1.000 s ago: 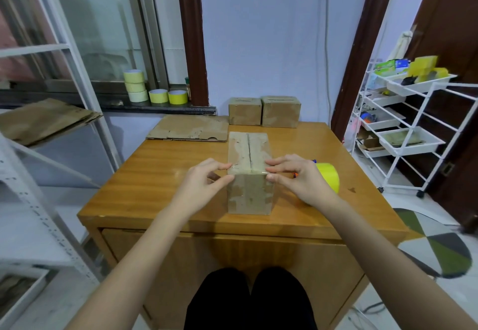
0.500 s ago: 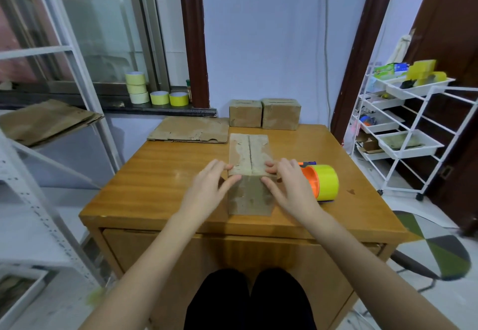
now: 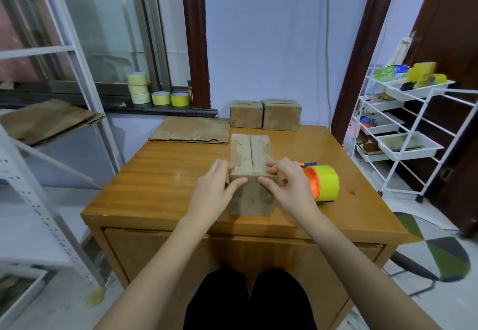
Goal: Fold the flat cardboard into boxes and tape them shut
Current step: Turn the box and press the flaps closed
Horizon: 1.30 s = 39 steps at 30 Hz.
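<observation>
1. Head view: a folded cardboard box [image 3: 251,174] stands near the front edge of the wooden surface [image 3: 160,174], its top flaps meeting along a centre seam.
2. Left hand [image 3: 216,190] lies against the box's left side, fingers nearly straight, thumb pressing the front face.
3. Right hand [image 3: 287,187] lies against the box's right side, fingertips on the top flap, thumb pressing the front face; lower fingers loosely curled.
4. Tape dispenser [image 3: 320,183] with a yellow roll rests just right of the box.
5. Flat cardboard sheet [image 3: 191,130] lies behind and left of the box.
6. Two finished boxes [image 3: 266,115] stand side by side behind the box.
</observation>
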Each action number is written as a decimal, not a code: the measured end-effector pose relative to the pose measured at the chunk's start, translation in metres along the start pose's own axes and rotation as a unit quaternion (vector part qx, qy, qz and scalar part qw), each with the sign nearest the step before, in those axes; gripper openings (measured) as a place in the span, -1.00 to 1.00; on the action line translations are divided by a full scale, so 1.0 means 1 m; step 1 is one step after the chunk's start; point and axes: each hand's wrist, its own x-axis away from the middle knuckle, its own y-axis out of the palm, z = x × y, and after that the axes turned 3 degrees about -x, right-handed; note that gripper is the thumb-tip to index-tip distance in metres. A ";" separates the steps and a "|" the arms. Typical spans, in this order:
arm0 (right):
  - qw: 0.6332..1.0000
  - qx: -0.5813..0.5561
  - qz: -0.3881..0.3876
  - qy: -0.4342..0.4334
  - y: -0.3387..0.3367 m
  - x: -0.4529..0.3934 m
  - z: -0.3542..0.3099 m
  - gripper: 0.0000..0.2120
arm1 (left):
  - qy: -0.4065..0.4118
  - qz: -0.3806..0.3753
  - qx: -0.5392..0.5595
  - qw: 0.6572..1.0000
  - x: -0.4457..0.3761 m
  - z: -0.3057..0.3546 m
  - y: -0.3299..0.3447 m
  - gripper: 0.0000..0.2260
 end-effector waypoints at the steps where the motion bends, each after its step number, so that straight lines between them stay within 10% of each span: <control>1: 1.000 -0.022 -0.010 0.004 -0.003 0.000 0.001 -0.87 | 0.002 -0.005 0.004 1.000 0.000 -0.001 -0.001 -0.62; 11: 0.987 -0.145 -0.050 0.052 -0.017 0.005 -0.002 -0.82 | -0.110 -0.040 0.156 0.981 0.003 -0.009 -0.002 -0.48; 18: 0.988 -0.142 -0.035 0.060 -0.020 0.007 0.002 -0.83 | -0.095 0.022 0.065 0.993 -0.009 0.006 -0.013 -0.31; 25: 0.990 -0.125 -0.044 0.044 -0.017 0.004 0.001 -0.84 | 0.130 -0.003 -0.122 0.984 -0.002 0.023 -0.005 -0.63; 39: 0.998 -0.011 -0.049 0.046 -0.019 -0.021 -0.005 -0.80 | 0.135 0.005 -0.081 0.987 0.002 0.012 0.003 -0.69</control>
